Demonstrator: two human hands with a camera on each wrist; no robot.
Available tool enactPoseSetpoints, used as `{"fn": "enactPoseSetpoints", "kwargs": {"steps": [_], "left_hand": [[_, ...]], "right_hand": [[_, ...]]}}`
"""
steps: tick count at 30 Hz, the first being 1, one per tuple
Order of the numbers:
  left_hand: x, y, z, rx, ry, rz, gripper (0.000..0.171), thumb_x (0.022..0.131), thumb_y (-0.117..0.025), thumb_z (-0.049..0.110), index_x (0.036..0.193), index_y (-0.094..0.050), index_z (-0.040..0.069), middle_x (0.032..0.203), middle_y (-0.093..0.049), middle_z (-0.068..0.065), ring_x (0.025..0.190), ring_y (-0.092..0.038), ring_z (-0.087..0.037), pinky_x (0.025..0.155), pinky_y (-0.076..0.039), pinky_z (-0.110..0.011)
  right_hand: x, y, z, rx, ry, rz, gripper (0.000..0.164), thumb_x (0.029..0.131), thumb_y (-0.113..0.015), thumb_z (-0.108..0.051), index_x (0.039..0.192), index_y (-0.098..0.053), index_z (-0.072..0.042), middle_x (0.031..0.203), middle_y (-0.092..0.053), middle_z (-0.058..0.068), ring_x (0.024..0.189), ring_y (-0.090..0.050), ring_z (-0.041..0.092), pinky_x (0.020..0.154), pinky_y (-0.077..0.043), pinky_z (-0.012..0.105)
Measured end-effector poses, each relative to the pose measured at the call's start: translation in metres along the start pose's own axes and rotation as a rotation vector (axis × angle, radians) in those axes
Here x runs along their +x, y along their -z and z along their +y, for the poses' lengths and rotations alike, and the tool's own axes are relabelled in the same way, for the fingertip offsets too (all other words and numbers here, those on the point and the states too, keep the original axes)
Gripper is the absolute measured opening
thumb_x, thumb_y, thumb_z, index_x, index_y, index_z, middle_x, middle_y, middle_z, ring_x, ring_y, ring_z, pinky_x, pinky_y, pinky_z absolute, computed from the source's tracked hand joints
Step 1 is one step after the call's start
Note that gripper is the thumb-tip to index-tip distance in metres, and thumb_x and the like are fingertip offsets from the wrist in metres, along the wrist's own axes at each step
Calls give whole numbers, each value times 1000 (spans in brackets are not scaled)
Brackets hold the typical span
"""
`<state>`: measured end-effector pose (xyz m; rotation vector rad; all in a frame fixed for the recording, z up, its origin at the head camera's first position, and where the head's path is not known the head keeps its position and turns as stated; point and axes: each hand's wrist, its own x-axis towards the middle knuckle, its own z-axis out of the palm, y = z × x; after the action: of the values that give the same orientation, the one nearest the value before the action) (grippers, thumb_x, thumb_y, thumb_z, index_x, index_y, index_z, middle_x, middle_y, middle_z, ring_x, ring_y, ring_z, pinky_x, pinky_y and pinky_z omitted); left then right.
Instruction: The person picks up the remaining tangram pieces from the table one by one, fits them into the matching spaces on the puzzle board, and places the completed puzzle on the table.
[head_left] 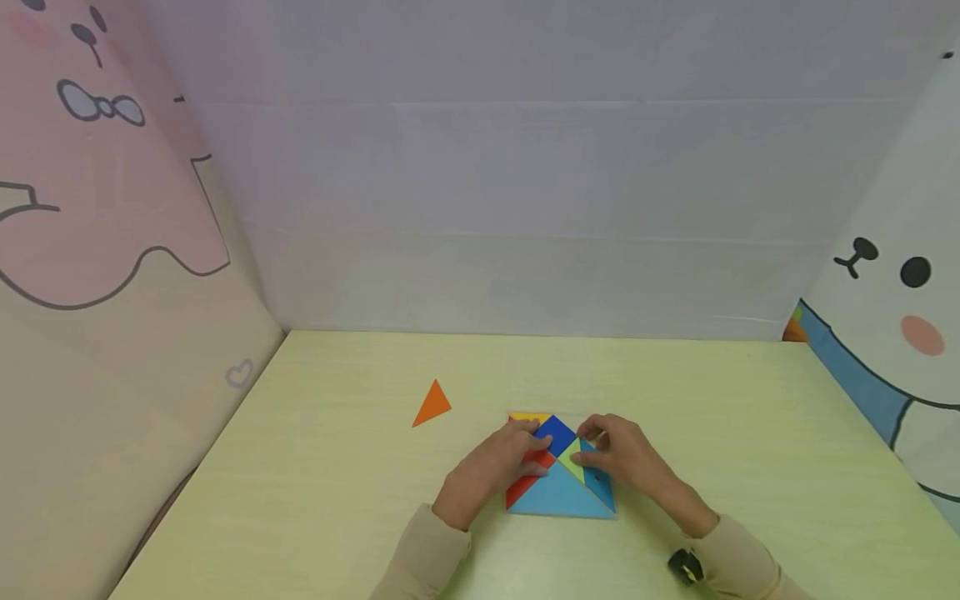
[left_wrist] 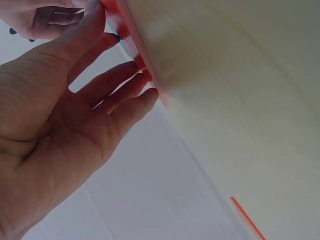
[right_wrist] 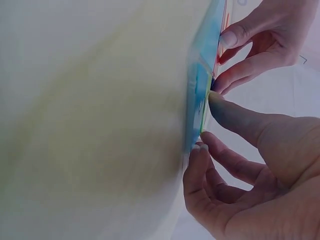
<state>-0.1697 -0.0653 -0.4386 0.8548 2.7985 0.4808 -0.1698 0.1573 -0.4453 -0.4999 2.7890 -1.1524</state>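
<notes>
A tangram set lies in a square on the table. In the head view it has a dark blue square (head_left: 555, 433), a red piece (head_left: 519, 493), a large light blue triangle (head_left: 558, 497), a yellow piece (head_left: 534, 416) and a blue piece (head_left: 600, 485). My left hand (head_left: 491, 468) rests fingertips on the red piece and the dark blue square; its fingers look fairly straight. With thumb and fingertips, my right hand (head_left: 628, 457) pinches a light green triangle (head_left: 572, 457) among the other pieces. The right wrist view shows that thumb (right_wrist: 235, 112) at the green edge.
A loose orange triangle (head_left: 433, 405) lies on the pale table (head_left: 322, 467), left of and beyond the set. A small black object (head_left: 684, 567) is beside the right sleeve. A pale backdrop (head_left: 525, 208) stands behind, with printed side panels.
</notes>
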Motion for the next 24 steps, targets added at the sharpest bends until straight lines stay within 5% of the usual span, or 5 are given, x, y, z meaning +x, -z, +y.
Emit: {"fn": "enactPoseSetpoints", "kwargs": {"steps": [24], "left_hand": [[-1, 3, 1, -47, 13, 9, 46, 96, -75, 27, 137, -67, 9, 146, -55, -15, 137, -50, -29, 107, -49, -34]], "right_hand": [[-4, -1, 2, -32, 44, 21, 28, 86, -84, -9, 105, -67, 2, 98, -68, 8, 87, -66, 22, 78, -59, 39]]}}
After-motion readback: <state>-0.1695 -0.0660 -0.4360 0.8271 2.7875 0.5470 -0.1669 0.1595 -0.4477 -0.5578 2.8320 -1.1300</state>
